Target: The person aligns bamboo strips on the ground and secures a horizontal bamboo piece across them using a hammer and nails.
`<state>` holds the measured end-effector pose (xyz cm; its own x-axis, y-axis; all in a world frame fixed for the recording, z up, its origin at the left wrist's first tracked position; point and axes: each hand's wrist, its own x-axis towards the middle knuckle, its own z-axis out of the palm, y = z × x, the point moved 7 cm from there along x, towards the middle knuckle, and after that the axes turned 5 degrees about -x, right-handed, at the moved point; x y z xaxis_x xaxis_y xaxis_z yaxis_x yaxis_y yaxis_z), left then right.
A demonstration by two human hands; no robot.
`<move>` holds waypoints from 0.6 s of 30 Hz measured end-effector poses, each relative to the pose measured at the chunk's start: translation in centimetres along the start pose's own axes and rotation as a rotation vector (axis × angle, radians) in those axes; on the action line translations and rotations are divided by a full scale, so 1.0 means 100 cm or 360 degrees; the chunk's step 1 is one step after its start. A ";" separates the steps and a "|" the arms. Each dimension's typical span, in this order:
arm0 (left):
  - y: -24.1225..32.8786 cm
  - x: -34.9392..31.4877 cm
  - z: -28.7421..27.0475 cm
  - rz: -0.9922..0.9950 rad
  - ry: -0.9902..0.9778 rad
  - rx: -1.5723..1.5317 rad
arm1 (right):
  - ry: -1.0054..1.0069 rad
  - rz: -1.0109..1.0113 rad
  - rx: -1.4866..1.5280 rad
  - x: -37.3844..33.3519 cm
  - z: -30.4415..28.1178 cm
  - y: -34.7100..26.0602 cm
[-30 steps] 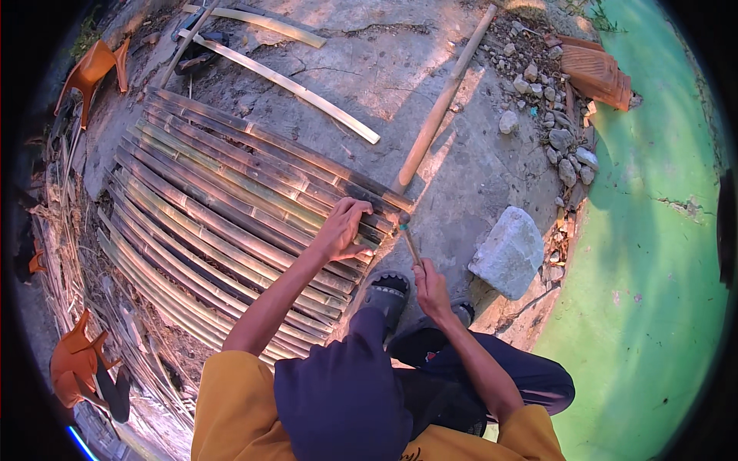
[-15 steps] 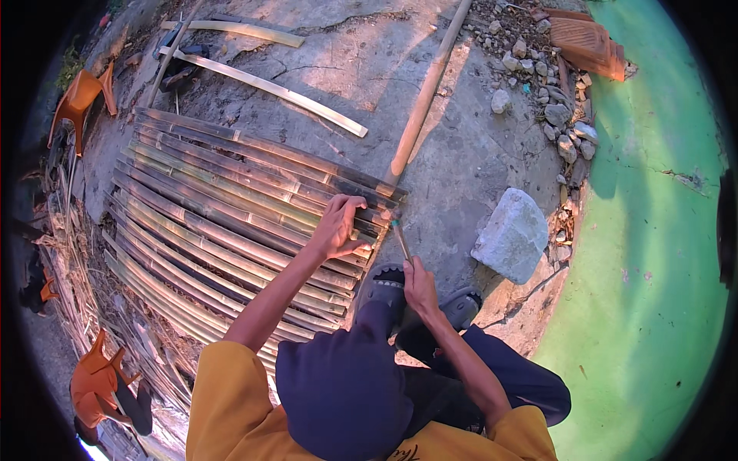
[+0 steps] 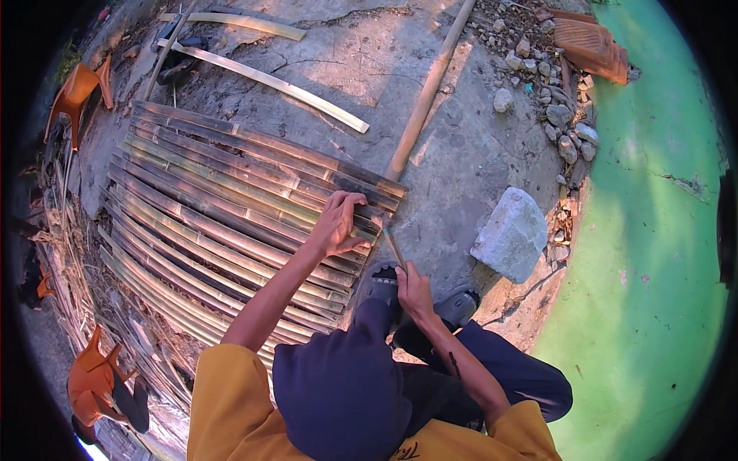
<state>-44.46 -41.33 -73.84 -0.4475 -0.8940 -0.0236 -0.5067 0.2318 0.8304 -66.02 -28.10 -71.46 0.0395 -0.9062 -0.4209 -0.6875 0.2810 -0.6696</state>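
A mat of split bamboo slats (image 3: 215,200) lies flat on the concrete ground. My left hand (image 3: 338,223) presses down on the slat ends at the mat's near right corner, fingers curled over them. My right hand (image 3: 413,288) grips the handle of a thin blade tool (image 3: 392,244) whose tip meets the slat ends just right of my left hand. My feet in grey sandals (image 3: 457,303) stand below the tool.
A grey stone block (image 3: 511,234) sits to the right of my hands. A long bamboo pole (image 3: 427,88) and loose bamboo strips (image 3: 269,81) lie beyond the mat. Orange plastic chairs (image 3: 77,92) stand at the left; rubble (image 3: 553,84) borders a green floor (image 3: 653,253).
My hands keep their hold on the slat ends and the tool. The view has shifted slightly, with my left hand now a little lower on the mat's corner.
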 end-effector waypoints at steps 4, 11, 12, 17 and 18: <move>0.006 0.000 0.002 0.0017 0.0007 -0.0029 | -0.0100 0.0039 -0.0161 0.012 -0.001 0.005; 0.008 0.001 -0.001 0.0062 0.0024 -0.0013 | -0.0016 0.0024 -0.0164 0.011 -0.008 0.010; 0.007 0.000 -0.001 0.0067 0.0020 -0.0013 | 0.0051 0.0003 -0.0106 0.009 -0.011 0.008; 0.004 0.002 0.004 0.0021 -0.0008 0.0008 | 0.0017 -0.0018 -0.0140 0.014 -0.013 0.017; 0.002 0.003 0.002 0.0027 -0.0007 0.0010 | 0.0083 -0.0048 -0.0083 0.012 -0.016 0.015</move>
<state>-44.88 -41.47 -73.76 -0.4593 -0.8882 -0.0117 -0.5036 0.2495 0.8271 -68.14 -29.27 -72.02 0.0241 -0.9297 -0.3674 -0.7235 0.2374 -0.6482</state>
